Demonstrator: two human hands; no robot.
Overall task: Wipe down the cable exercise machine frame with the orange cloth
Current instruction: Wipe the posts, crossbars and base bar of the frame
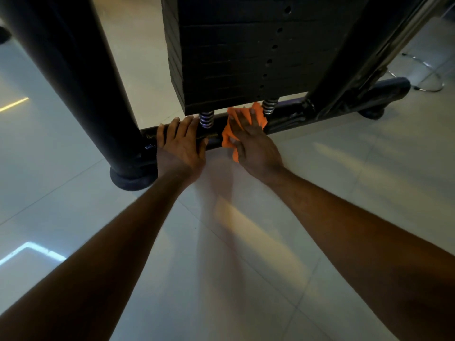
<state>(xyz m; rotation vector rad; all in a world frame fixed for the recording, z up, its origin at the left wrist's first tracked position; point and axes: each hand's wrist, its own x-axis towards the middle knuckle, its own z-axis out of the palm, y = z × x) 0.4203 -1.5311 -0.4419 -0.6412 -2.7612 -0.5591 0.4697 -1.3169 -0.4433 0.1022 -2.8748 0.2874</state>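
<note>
Both hands low at base bar [283, 118]. My right hand [254, 146] presses orange cloth [227, 135] flat on it between two springs [206, 118]; left hand [178, 143] rests on it, fingers straight. Risk: fingers under weight stack [246, 57] get pinched if plates drop.

Floor [246, 254]: pale glossy tiles, light streaks reflected. Borne on it: black machine frame [285, 114], its base bar laid along the tiles, upright post foot [133, 178] at left, end foot [371, 113] at right.
</note>
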